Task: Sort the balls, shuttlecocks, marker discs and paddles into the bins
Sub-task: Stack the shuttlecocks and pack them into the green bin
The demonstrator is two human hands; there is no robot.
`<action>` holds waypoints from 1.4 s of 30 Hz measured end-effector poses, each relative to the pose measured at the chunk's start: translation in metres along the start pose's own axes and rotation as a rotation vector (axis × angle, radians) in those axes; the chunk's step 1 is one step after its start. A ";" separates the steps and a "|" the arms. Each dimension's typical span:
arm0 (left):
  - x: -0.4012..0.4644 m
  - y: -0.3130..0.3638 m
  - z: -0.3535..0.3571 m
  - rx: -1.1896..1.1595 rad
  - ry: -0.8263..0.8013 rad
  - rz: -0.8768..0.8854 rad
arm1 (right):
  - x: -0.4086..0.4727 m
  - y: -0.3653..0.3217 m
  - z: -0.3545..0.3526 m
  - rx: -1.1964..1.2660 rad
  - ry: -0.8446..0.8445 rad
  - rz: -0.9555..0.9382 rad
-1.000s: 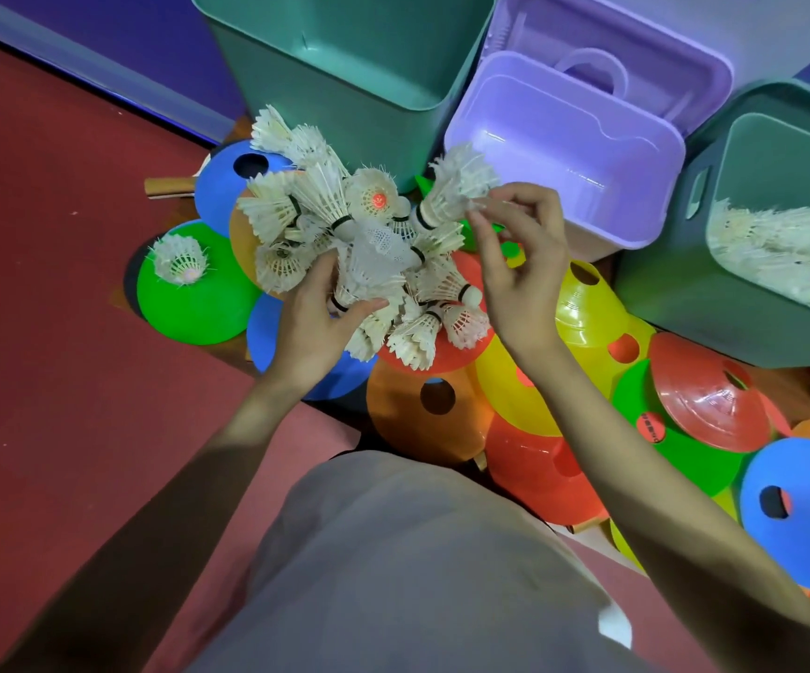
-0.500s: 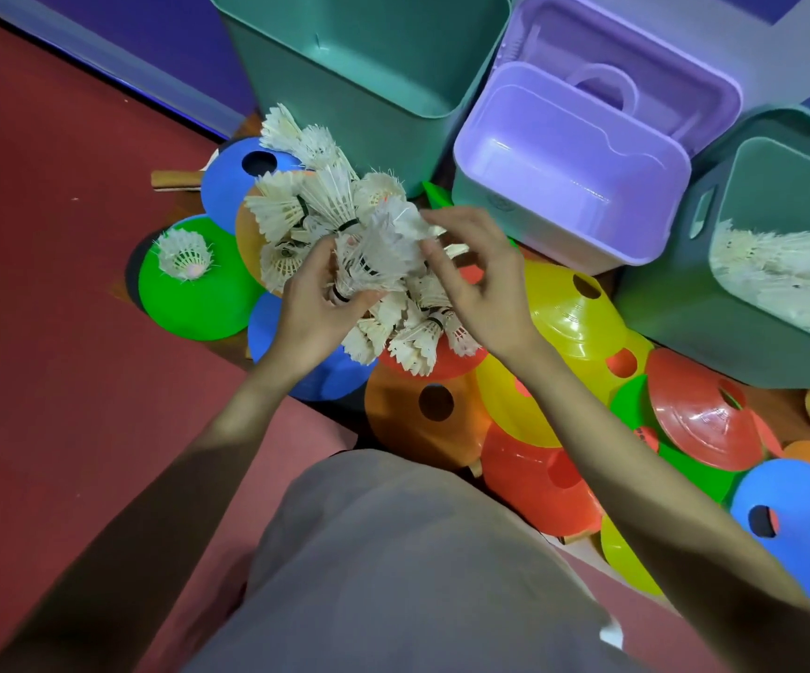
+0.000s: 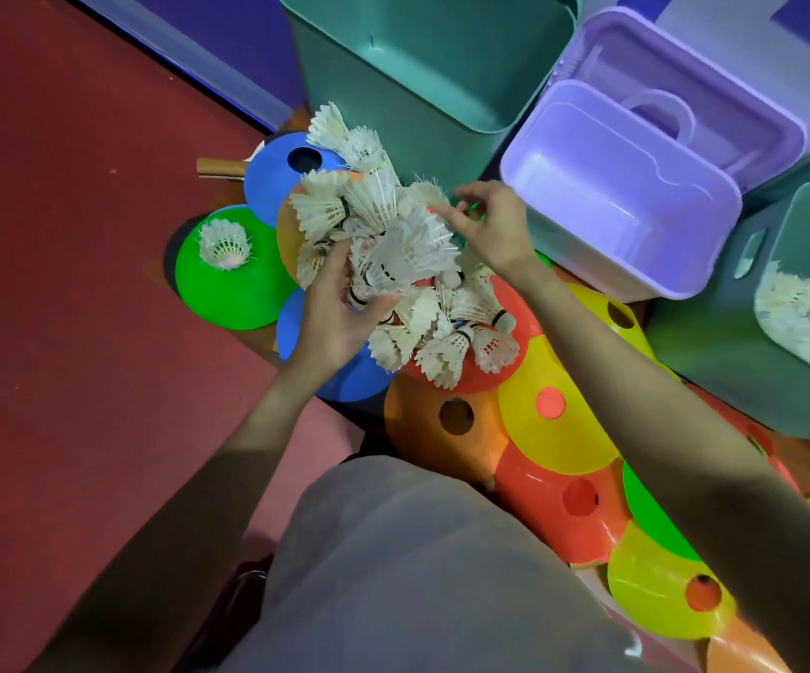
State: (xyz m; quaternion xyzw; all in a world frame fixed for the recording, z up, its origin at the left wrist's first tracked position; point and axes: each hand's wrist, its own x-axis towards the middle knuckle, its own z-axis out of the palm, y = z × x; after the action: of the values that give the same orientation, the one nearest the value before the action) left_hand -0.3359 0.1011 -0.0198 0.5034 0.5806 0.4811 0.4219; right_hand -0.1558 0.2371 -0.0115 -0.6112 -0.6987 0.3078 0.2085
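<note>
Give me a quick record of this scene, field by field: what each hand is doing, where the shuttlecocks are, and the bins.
left hand: grips a bunch of shuttlecocks
right hand: fingers reaching into the top of the bunch
stray shuttlecock: alone on green disc
right teal bin: holds shuttlecocks
purple bin: nothing visible inside
back teal bin: contents not visible
floor: many marker discs
</note>
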 end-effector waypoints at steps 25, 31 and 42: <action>0.009 0.000 -0.001 0.130 -0.136 -0.018 | -0.074 -0.018 -0.046 0.548 0.049 0.182; 0.006 0.005 0.003 0.211 -0.199 0.063 | -0.071 -0.034 -0.029 0.509 0.037 0.173; 0.002 -0.008 -0.013 0.070 0.099 -0.121 | -0.040 -0.055 -0.020 0.479 -0.164 0.027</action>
State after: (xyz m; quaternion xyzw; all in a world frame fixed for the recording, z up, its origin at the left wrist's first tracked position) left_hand -0.3501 0.1010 -0.0251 0.4574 0.6466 0.4586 0.4030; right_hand -0.1756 0.1974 0.0440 -0.5266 -0.6124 0.5158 0.2857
